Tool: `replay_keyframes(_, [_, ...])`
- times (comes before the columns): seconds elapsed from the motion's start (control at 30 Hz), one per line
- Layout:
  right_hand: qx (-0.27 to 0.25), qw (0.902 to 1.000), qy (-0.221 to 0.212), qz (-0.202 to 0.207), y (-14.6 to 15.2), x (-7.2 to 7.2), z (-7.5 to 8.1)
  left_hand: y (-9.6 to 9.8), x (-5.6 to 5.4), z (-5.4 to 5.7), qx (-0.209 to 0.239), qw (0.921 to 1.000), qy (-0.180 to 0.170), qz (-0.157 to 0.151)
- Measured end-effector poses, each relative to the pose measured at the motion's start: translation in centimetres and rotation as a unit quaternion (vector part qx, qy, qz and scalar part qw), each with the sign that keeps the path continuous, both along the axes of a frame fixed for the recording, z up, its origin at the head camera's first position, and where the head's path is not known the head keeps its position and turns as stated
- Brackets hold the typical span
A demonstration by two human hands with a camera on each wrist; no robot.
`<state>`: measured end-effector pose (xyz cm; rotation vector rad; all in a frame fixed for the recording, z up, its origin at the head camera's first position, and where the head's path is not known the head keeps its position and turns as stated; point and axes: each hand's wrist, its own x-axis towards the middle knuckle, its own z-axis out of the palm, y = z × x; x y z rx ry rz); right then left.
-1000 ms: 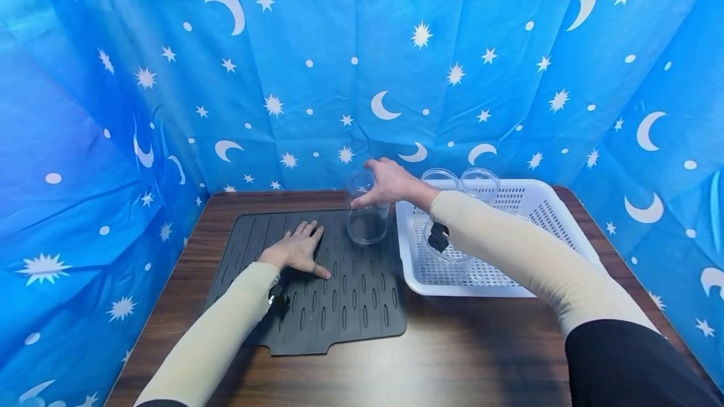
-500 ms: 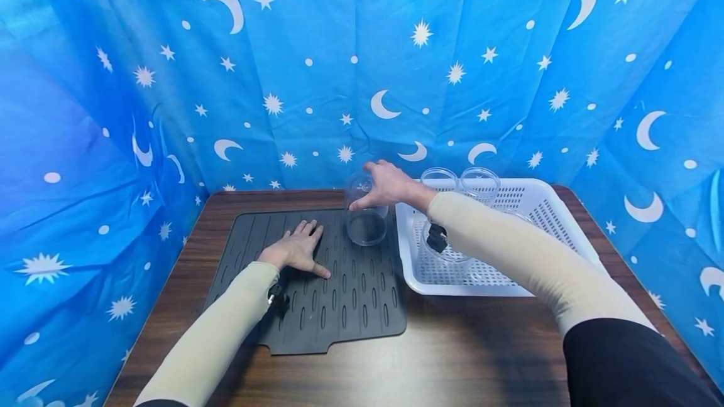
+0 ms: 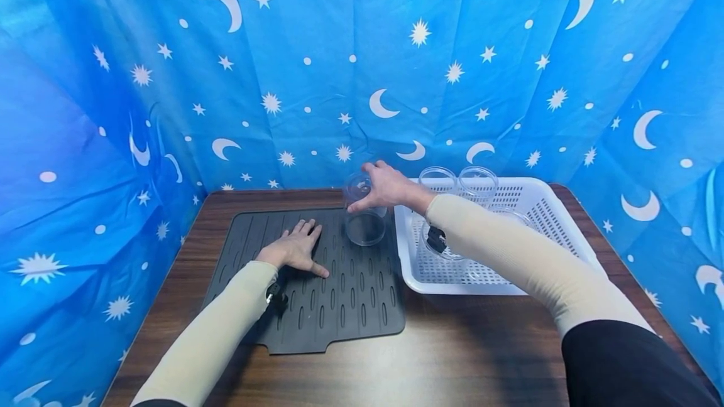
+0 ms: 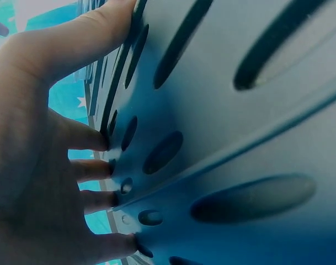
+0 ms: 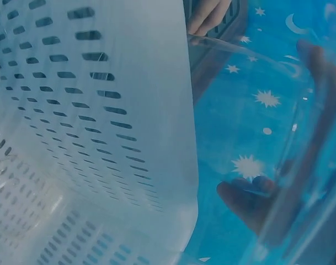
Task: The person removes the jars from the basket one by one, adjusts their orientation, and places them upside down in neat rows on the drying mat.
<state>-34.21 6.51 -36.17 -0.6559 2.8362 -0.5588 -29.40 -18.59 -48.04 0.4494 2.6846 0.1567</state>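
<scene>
My right hand (image 3: 388, 186) grips a clear cup (image 3: 364, 231) from the side, at the back right of the dark grey ribbed drying mat (image 3: 351, 306). The cup stands upright on the mat or just over it; I cannot tell which. In the right wrist view the fingers curve around the cup's see-through wall. My left hand (image 3: 291, 250) rests on the middle of the mat with fingers spread. The left wrist view shows its fingertips and thumb touching the slotted surface.
A white perforated basket (image 3: 410, 281) stands right of the mat, with several clear cups in it, two of their rims (image 3: 477, 174) rising at the back. My right forearm crosses over the basket. A blue curtain (image 3: 317, 80) with moons and stars closes off the back and sides.
My right hand and the cup have come down very slightly toward the mat. The left hand stays in place, and the whole view has shifted a little.
</scene>
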Motion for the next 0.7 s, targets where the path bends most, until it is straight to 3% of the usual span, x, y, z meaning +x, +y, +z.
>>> replay_keyframes(0.37, [-0.005,1.0000,-0.006,0.000,0.3,0.2,0.3,0.2,0.0,0.1,-0.002,1.0000,0.001,-0.002])
replay_keyframes(0.7, [-0.039,0.9989,0.025,0.003,1.2,0.4,2.5,0.0,-0.1,-0.1,-0.001,1.0000,0.001,-0.007])
